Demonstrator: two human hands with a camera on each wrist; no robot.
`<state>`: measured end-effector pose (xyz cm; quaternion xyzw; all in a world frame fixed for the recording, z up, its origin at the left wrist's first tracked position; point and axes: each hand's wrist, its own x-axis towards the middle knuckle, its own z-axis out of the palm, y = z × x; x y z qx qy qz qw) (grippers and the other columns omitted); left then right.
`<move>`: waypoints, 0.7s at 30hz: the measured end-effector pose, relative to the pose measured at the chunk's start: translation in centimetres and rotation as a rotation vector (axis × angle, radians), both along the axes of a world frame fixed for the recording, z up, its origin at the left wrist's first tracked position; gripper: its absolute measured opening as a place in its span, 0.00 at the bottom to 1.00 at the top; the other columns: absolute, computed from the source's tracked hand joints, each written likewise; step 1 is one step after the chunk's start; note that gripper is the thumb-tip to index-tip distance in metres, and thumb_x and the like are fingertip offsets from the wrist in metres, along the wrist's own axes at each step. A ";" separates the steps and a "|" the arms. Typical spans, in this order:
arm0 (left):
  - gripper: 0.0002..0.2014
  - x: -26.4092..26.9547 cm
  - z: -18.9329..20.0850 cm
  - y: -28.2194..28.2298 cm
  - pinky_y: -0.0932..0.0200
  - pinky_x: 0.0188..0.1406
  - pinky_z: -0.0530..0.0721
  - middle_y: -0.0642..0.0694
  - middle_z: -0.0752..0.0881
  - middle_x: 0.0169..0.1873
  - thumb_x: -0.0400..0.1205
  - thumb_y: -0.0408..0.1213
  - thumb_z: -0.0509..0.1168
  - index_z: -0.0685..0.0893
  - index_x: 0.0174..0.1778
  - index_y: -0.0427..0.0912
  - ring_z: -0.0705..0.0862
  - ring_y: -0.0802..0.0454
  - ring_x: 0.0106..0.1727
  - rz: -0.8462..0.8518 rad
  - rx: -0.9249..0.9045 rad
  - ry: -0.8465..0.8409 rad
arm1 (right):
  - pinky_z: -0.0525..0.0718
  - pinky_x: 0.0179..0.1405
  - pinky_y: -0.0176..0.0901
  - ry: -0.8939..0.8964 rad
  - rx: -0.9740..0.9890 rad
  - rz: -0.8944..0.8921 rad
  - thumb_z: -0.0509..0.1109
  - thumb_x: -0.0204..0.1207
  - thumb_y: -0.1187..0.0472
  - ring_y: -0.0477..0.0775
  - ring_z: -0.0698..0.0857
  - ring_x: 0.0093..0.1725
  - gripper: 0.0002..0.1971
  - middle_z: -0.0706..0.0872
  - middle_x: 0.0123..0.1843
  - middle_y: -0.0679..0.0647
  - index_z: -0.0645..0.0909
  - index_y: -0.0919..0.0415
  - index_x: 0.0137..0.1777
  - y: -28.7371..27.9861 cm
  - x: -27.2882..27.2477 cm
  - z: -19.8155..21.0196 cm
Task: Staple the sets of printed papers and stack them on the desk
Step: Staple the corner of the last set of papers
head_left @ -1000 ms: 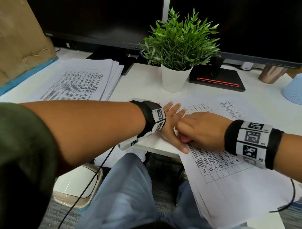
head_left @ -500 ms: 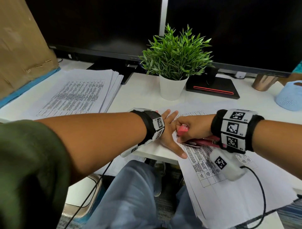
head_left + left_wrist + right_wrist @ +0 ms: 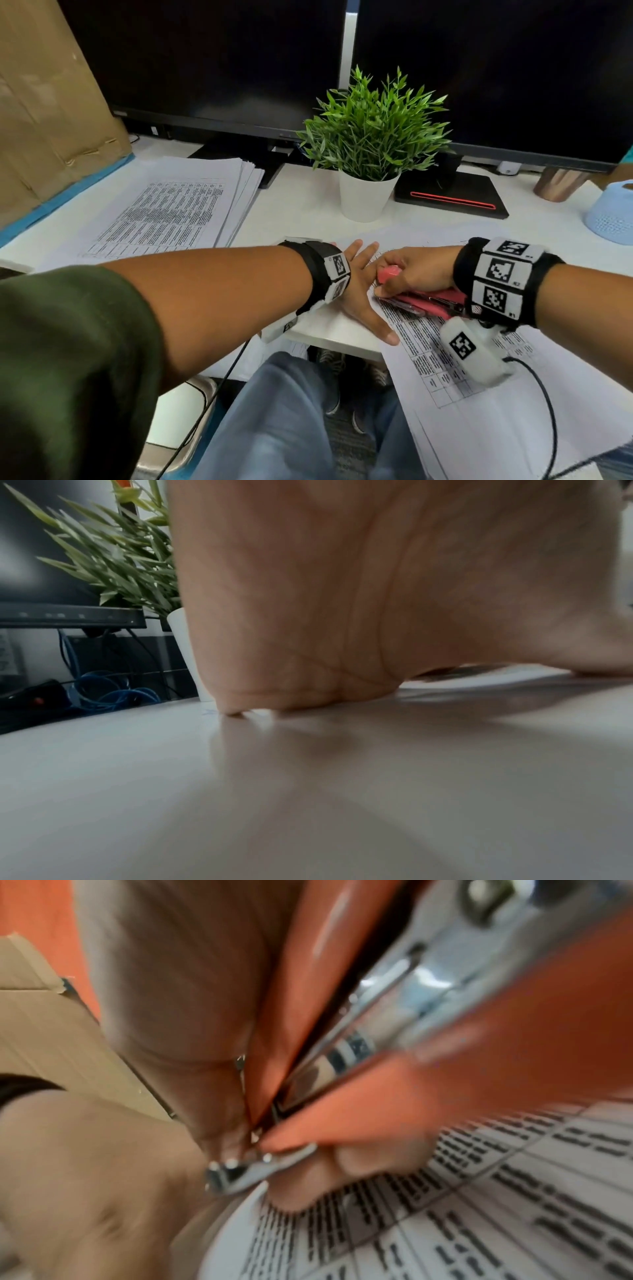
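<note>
A potted plant (image 3: 371, 144) and a paper stack (image 3: 178, 205) sit behind on the desk (image 3: 301, 202); the left hand (image 3: 356, 291) lies spread flat, pinning the printed papers (image 3: 455, 370); the right hand (image 3: 416, 270) grips the red stapler (image 3: 431, 301) at their corner.

Left hand (image 3: 342, 588) fills the view, palm down, fingers pressing on white surface (image 3: 240, 791). Potted plant (image 3: 113, 555), monitor edge (image 3: 68, 616), blue cables (image 3: 103, 688) behind at left.
</note>
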<state>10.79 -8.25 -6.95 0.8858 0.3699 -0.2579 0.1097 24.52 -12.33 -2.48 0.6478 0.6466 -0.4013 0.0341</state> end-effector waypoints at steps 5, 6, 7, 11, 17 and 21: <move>0.45 -0.6 3.9 -0.1 0.42 0.81 0.61 0.40 0.59 0.84 0.74 0.55 0.71 0.61 0.84 0.43 0.58 0.42 0.84 0.137 -0.166 -0.266 | 0.76 0.39 0.42 -0.218 0.345 -0.028 0.71 0.76 0.51 0.53 0.80 0.46 0.13 0.82 0.47 0.51 0.74 0.55 0.54 -0.5 0.8 0.4; 0.34 -1.0 4.9 -0.1 0.50 0.74 0.71 0.38 0.73 0.77 0.76 0.46 0.70 0.72 0.77 0.38 0.71 0.42 0.78 0.222 -0.194 -0.413 | 0.74 0.35 0.40 -0.231 0.397 -0.036 0.71 0.76 0.51 0.52 0.79 0.44 0.13 0.82 0.46 0.50 0.73 0.54 0.53 -0.7 1.0 0.6; 0.25 -1.3 5.8 0.0 0.55 0.67 0.76 0.37 0.80 0.70 0.79 0.38 0.67 0.79 0.72 0.34 0.79 0.43 0.71 0.321 -0.208 -0.562 | 0.72 0.33 0.39 -0.236 0.441 -0.027 0.71 0.77 0.50 0.52 0.79 0.43 0.13 0.81 0.45 0.50 0.71 0.54 0.52 -0.9 1.1 0.9; 0.12 -3.0 6.7 -1.0 0.52 0.47 0.87 0.30 0.86 0.45 0.87 0.27 0.56 0.80 0.61 0.23 0.86 0.40 0.42 0.820 -0.612 -1.052 | 0.75 0.36 0.44 -0.166 0.611 0.018 0.71 0.76 0.47 0.53 0.80 0.41 0.14 0.81 0.41 0.48 0.67 0.49 0.49 -1.1 0.5 2.3; 0.10 -4.0 5.8 -3.9 0.60 0.42 0.85 0.42 0.80 0.31 0.87 0.26 0.55 0.81 0.46 0.32 0.83 0.51 0.31 1.053 -0.962 -1.339 | 0.72 0.30 0.43 -0.206 0.685 0.176 0.72 0.76 0.45 0.49 0.78 0.36 0.18 0.77 0.36 0.45 0.67 0.52 0.53 -1.6 -2.3 3.6; 0.07 -5.4 4.8 -4.8 0.64 0.35 0.87 0.40 0.81 0.31 0.86 0.23 0.57 0.80 0.48 0.28 0.81 0.51 0.31 1.190 -1.008 -1.401 | 0.80 0.36 0.50 -0.354 0.697 0.275 0.68 0.77 0.42 0.59 0.80 0.39 0.19 0.72 0.34 0.44 0.63 0.49 0.56 -2.5 -3.8 3.4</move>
